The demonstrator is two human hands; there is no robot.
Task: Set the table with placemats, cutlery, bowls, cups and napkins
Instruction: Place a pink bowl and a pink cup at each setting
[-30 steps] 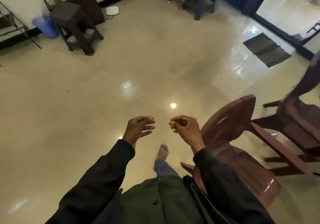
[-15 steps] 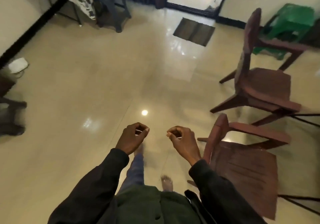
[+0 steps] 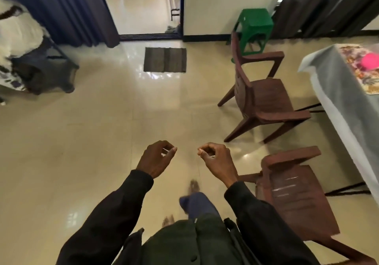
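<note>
My left hand (image 3: 156, 159) and my right hand (image 3: 215, 160) hang in front of me over the tiled floor, both with fingers curled loosely and nothing in them. At the far right stands a table (image 3: 336, 84) under a pale cloth. A flowered placemat (image 3: 361, 74) lies on it with a pink object (image 3: 370, 60) on top, cut off by the frame edge. Both hands are well short of the table. No cutlery, bowls, cups or napkins show.
Two brown plastic chairs (image 3: 264, 98) (image 3: 295, 195) stand between me and the table. A green stool (image 3: 254, 28) sits by the far wall, a dark doormat (image 3: 165, 59) before the doorway, and a dark stool (image 3: 44, 74) with cloth at the left.
My view has swung to the right as I walk: the table with the placemat has come into sight and the chairs have shifted leftward. My hands have kept the same curled pose.
</note>
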